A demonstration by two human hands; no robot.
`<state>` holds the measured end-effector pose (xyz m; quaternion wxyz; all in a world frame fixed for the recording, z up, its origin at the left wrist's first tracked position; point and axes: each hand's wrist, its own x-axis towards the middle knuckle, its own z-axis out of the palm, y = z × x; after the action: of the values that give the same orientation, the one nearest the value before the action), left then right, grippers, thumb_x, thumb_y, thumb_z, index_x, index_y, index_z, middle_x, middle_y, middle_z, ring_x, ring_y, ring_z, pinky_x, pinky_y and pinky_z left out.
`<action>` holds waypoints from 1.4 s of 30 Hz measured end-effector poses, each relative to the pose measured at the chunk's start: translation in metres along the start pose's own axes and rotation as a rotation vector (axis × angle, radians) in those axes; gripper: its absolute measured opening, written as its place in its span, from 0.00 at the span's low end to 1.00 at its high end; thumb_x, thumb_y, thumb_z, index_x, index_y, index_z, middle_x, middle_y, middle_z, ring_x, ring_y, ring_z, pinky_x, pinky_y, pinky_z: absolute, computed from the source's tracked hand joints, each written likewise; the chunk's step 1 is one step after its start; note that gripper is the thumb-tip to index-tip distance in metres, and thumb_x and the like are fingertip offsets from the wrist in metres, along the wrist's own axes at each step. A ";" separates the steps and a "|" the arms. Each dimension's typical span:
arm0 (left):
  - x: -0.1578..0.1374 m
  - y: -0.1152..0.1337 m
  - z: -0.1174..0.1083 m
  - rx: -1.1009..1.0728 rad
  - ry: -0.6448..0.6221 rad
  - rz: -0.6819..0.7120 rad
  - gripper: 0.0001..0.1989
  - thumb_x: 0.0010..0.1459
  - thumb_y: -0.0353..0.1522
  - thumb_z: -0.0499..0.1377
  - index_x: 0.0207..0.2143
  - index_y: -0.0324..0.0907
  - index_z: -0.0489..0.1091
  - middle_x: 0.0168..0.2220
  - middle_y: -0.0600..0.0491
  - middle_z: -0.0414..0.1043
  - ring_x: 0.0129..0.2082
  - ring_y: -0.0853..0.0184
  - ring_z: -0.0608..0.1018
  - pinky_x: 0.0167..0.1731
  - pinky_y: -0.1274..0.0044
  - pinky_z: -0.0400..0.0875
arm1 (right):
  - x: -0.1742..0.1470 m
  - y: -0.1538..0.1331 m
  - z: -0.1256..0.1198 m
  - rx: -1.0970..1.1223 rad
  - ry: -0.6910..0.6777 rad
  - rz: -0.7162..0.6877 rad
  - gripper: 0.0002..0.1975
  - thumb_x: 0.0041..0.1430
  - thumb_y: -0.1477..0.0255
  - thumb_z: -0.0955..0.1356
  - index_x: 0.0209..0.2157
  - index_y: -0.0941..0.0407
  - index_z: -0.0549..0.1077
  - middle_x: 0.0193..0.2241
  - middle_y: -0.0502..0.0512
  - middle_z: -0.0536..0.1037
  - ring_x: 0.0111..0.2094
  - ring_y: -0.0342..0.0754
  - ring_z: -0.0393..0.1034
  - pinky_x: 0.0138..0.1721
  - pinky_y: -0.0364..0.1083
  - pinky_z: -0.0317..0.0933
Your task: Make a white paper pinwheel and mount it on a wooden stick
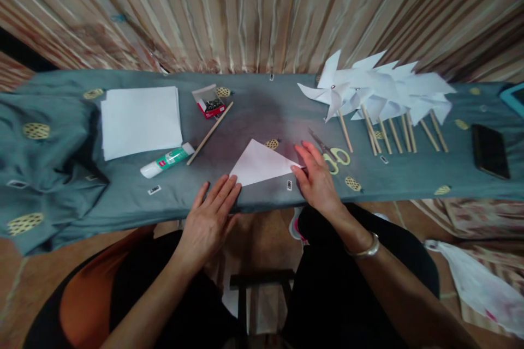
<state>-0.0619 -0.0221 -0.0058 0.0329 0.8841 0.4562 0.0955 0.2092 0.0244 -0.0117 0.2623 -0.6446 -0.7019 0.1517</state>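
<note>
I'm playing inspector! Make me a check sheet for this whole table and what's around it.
Surface: grey pineapple-print cloth, bunched up at left.
Job's things: folded white paper in front; paper stack, glue stick, open red box and loose stick leftward; scissors and overlapping pinwheels rightward.
Clutter: dark phone, far right.
Fingers: left fingers flat at the folded paper's near-left corner; right fingers at its right tip, pinch unclear.
Cables: nothing seen.
Surroundings: striped curtain behind, tiled floor below.
</note>
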 end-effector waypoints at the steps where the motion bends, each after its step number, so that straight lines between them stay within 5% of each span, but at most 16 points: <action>1: -0.005 -0.002 -0.001 0.003 0.008 -0.011 0.26 0.63 0.32 0.53 0.62 0.35 0.57 0.65 0.42 0.58 0.65 0.54 0.61 0.61 0.57 0.56 | 0.000 0.001 0.000 0.003 0.004 -0.008 0.24 0.64 0.67 0.60 0.59 0.60 0.64 0.63 0.67 0.60 0.64 0.58 0.54 0.63 0.61 0.52; 14: -0.033 -0.010 -0.008 -0.190 0.176 -0.155 0.19 0.64 0.34 0.52 0.56 0.38 0.65 0.59 0.40 0.67 0.62 0.56 0.66 0.60 0.57 0.61 | 0.002 0.008 0.003 0.021 0.065 -0.076 0.23 0.65 0.70 0.55 0.56 0.62 0.68 0.59 0.68 0.66 0.61 0.56 0.60 0.61 0.59 0.55; 19: -0.024 -0.010 -0.016 -0.491 0.292 -0.396 0.18 0.64 0.38 0.52 0.51 0.39 0.70 0.55 0.42 0.71 0.57 0.58 0.72 0.56 0.63 0.67 | 0.008 0.001 -0.002 0.001 -0.032 -0.066 0.23 0.61 0.60 0.64 0.54 0.57 0.70 0.62 0.66 0.63 0.62 0.62 0.59 0.60 0.63 0.54; 22: -0.013 -0.007 -0.019 -0.582 0.285 -0.465 0.21 0.63 0.40 0.53 0.52 0.38 0.70 0.56 0.41 0.70 0.57 0.57 0.72 0.58 0.63 0.66 | 0.013 -0.004 -0.003 0.006 -0.088 -0.057 0.22 0.54 0.64 0.70 0.50 0.56 0.74 0.62 0.66 0.63 0.60 0.62 0.61 0.60 0.61 0.56; 29: 0.005 -0.006 -0.022 -0.762 0.234 -0.616 0.26 0.61 0.45 0.54 0.55 0.38 0.68 0.56 0.41 0.71 0.58 0.54 0.71 0.59 0.59 0.62 | 0.016 -0.015 -0.008 0.307 -0.048 -0.056 0.06 0.52 0.74 0.67 0.32 0.56 0.76 0.59 0.64 0.68 0.58 0.56 0.66 0.58 0.57 0.58; 34: 0.018 -0.007 -0.018 -1.070 0.364 -0.679 0.36 0.56 0.48 0.58 0.61 0.38 0.60 0.62 0.40 0.62 0.62 0.55 0.65 0.62 0.62 0.59 | 0.020 -0.017 -0.022 0.511 -0.022 -0.032 0.04 0.48 0.75 0.67 0.26 0.54 0.74 0.59 0.56 0.68 0.62 0.53 0.61 0.62 0.57 0.51; 42: 0.034 0.019 -0.052 -1.300 0.011 -0.499 0.47 0.45 0.47 0.67 0.63 0.36 0.57 0.59 0.35 0.66 0.58 0.51 0.71 0.59 0.59 0.63 | 0.031 -0.023 -0.029 0.850 0.026 0.102 0.02 0.46 0.73 0.67 0.25 0.55 0.71 0.58 0.60 0.70 0.57 0.54 0.66 0.52 0.53 0.63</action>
<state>-0.0375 -0.0071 0.0531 0.5743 0.5534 0.4960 0.3432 0.2052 0.0484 0.0300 0.5054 -0.5149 -0.5410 0.4321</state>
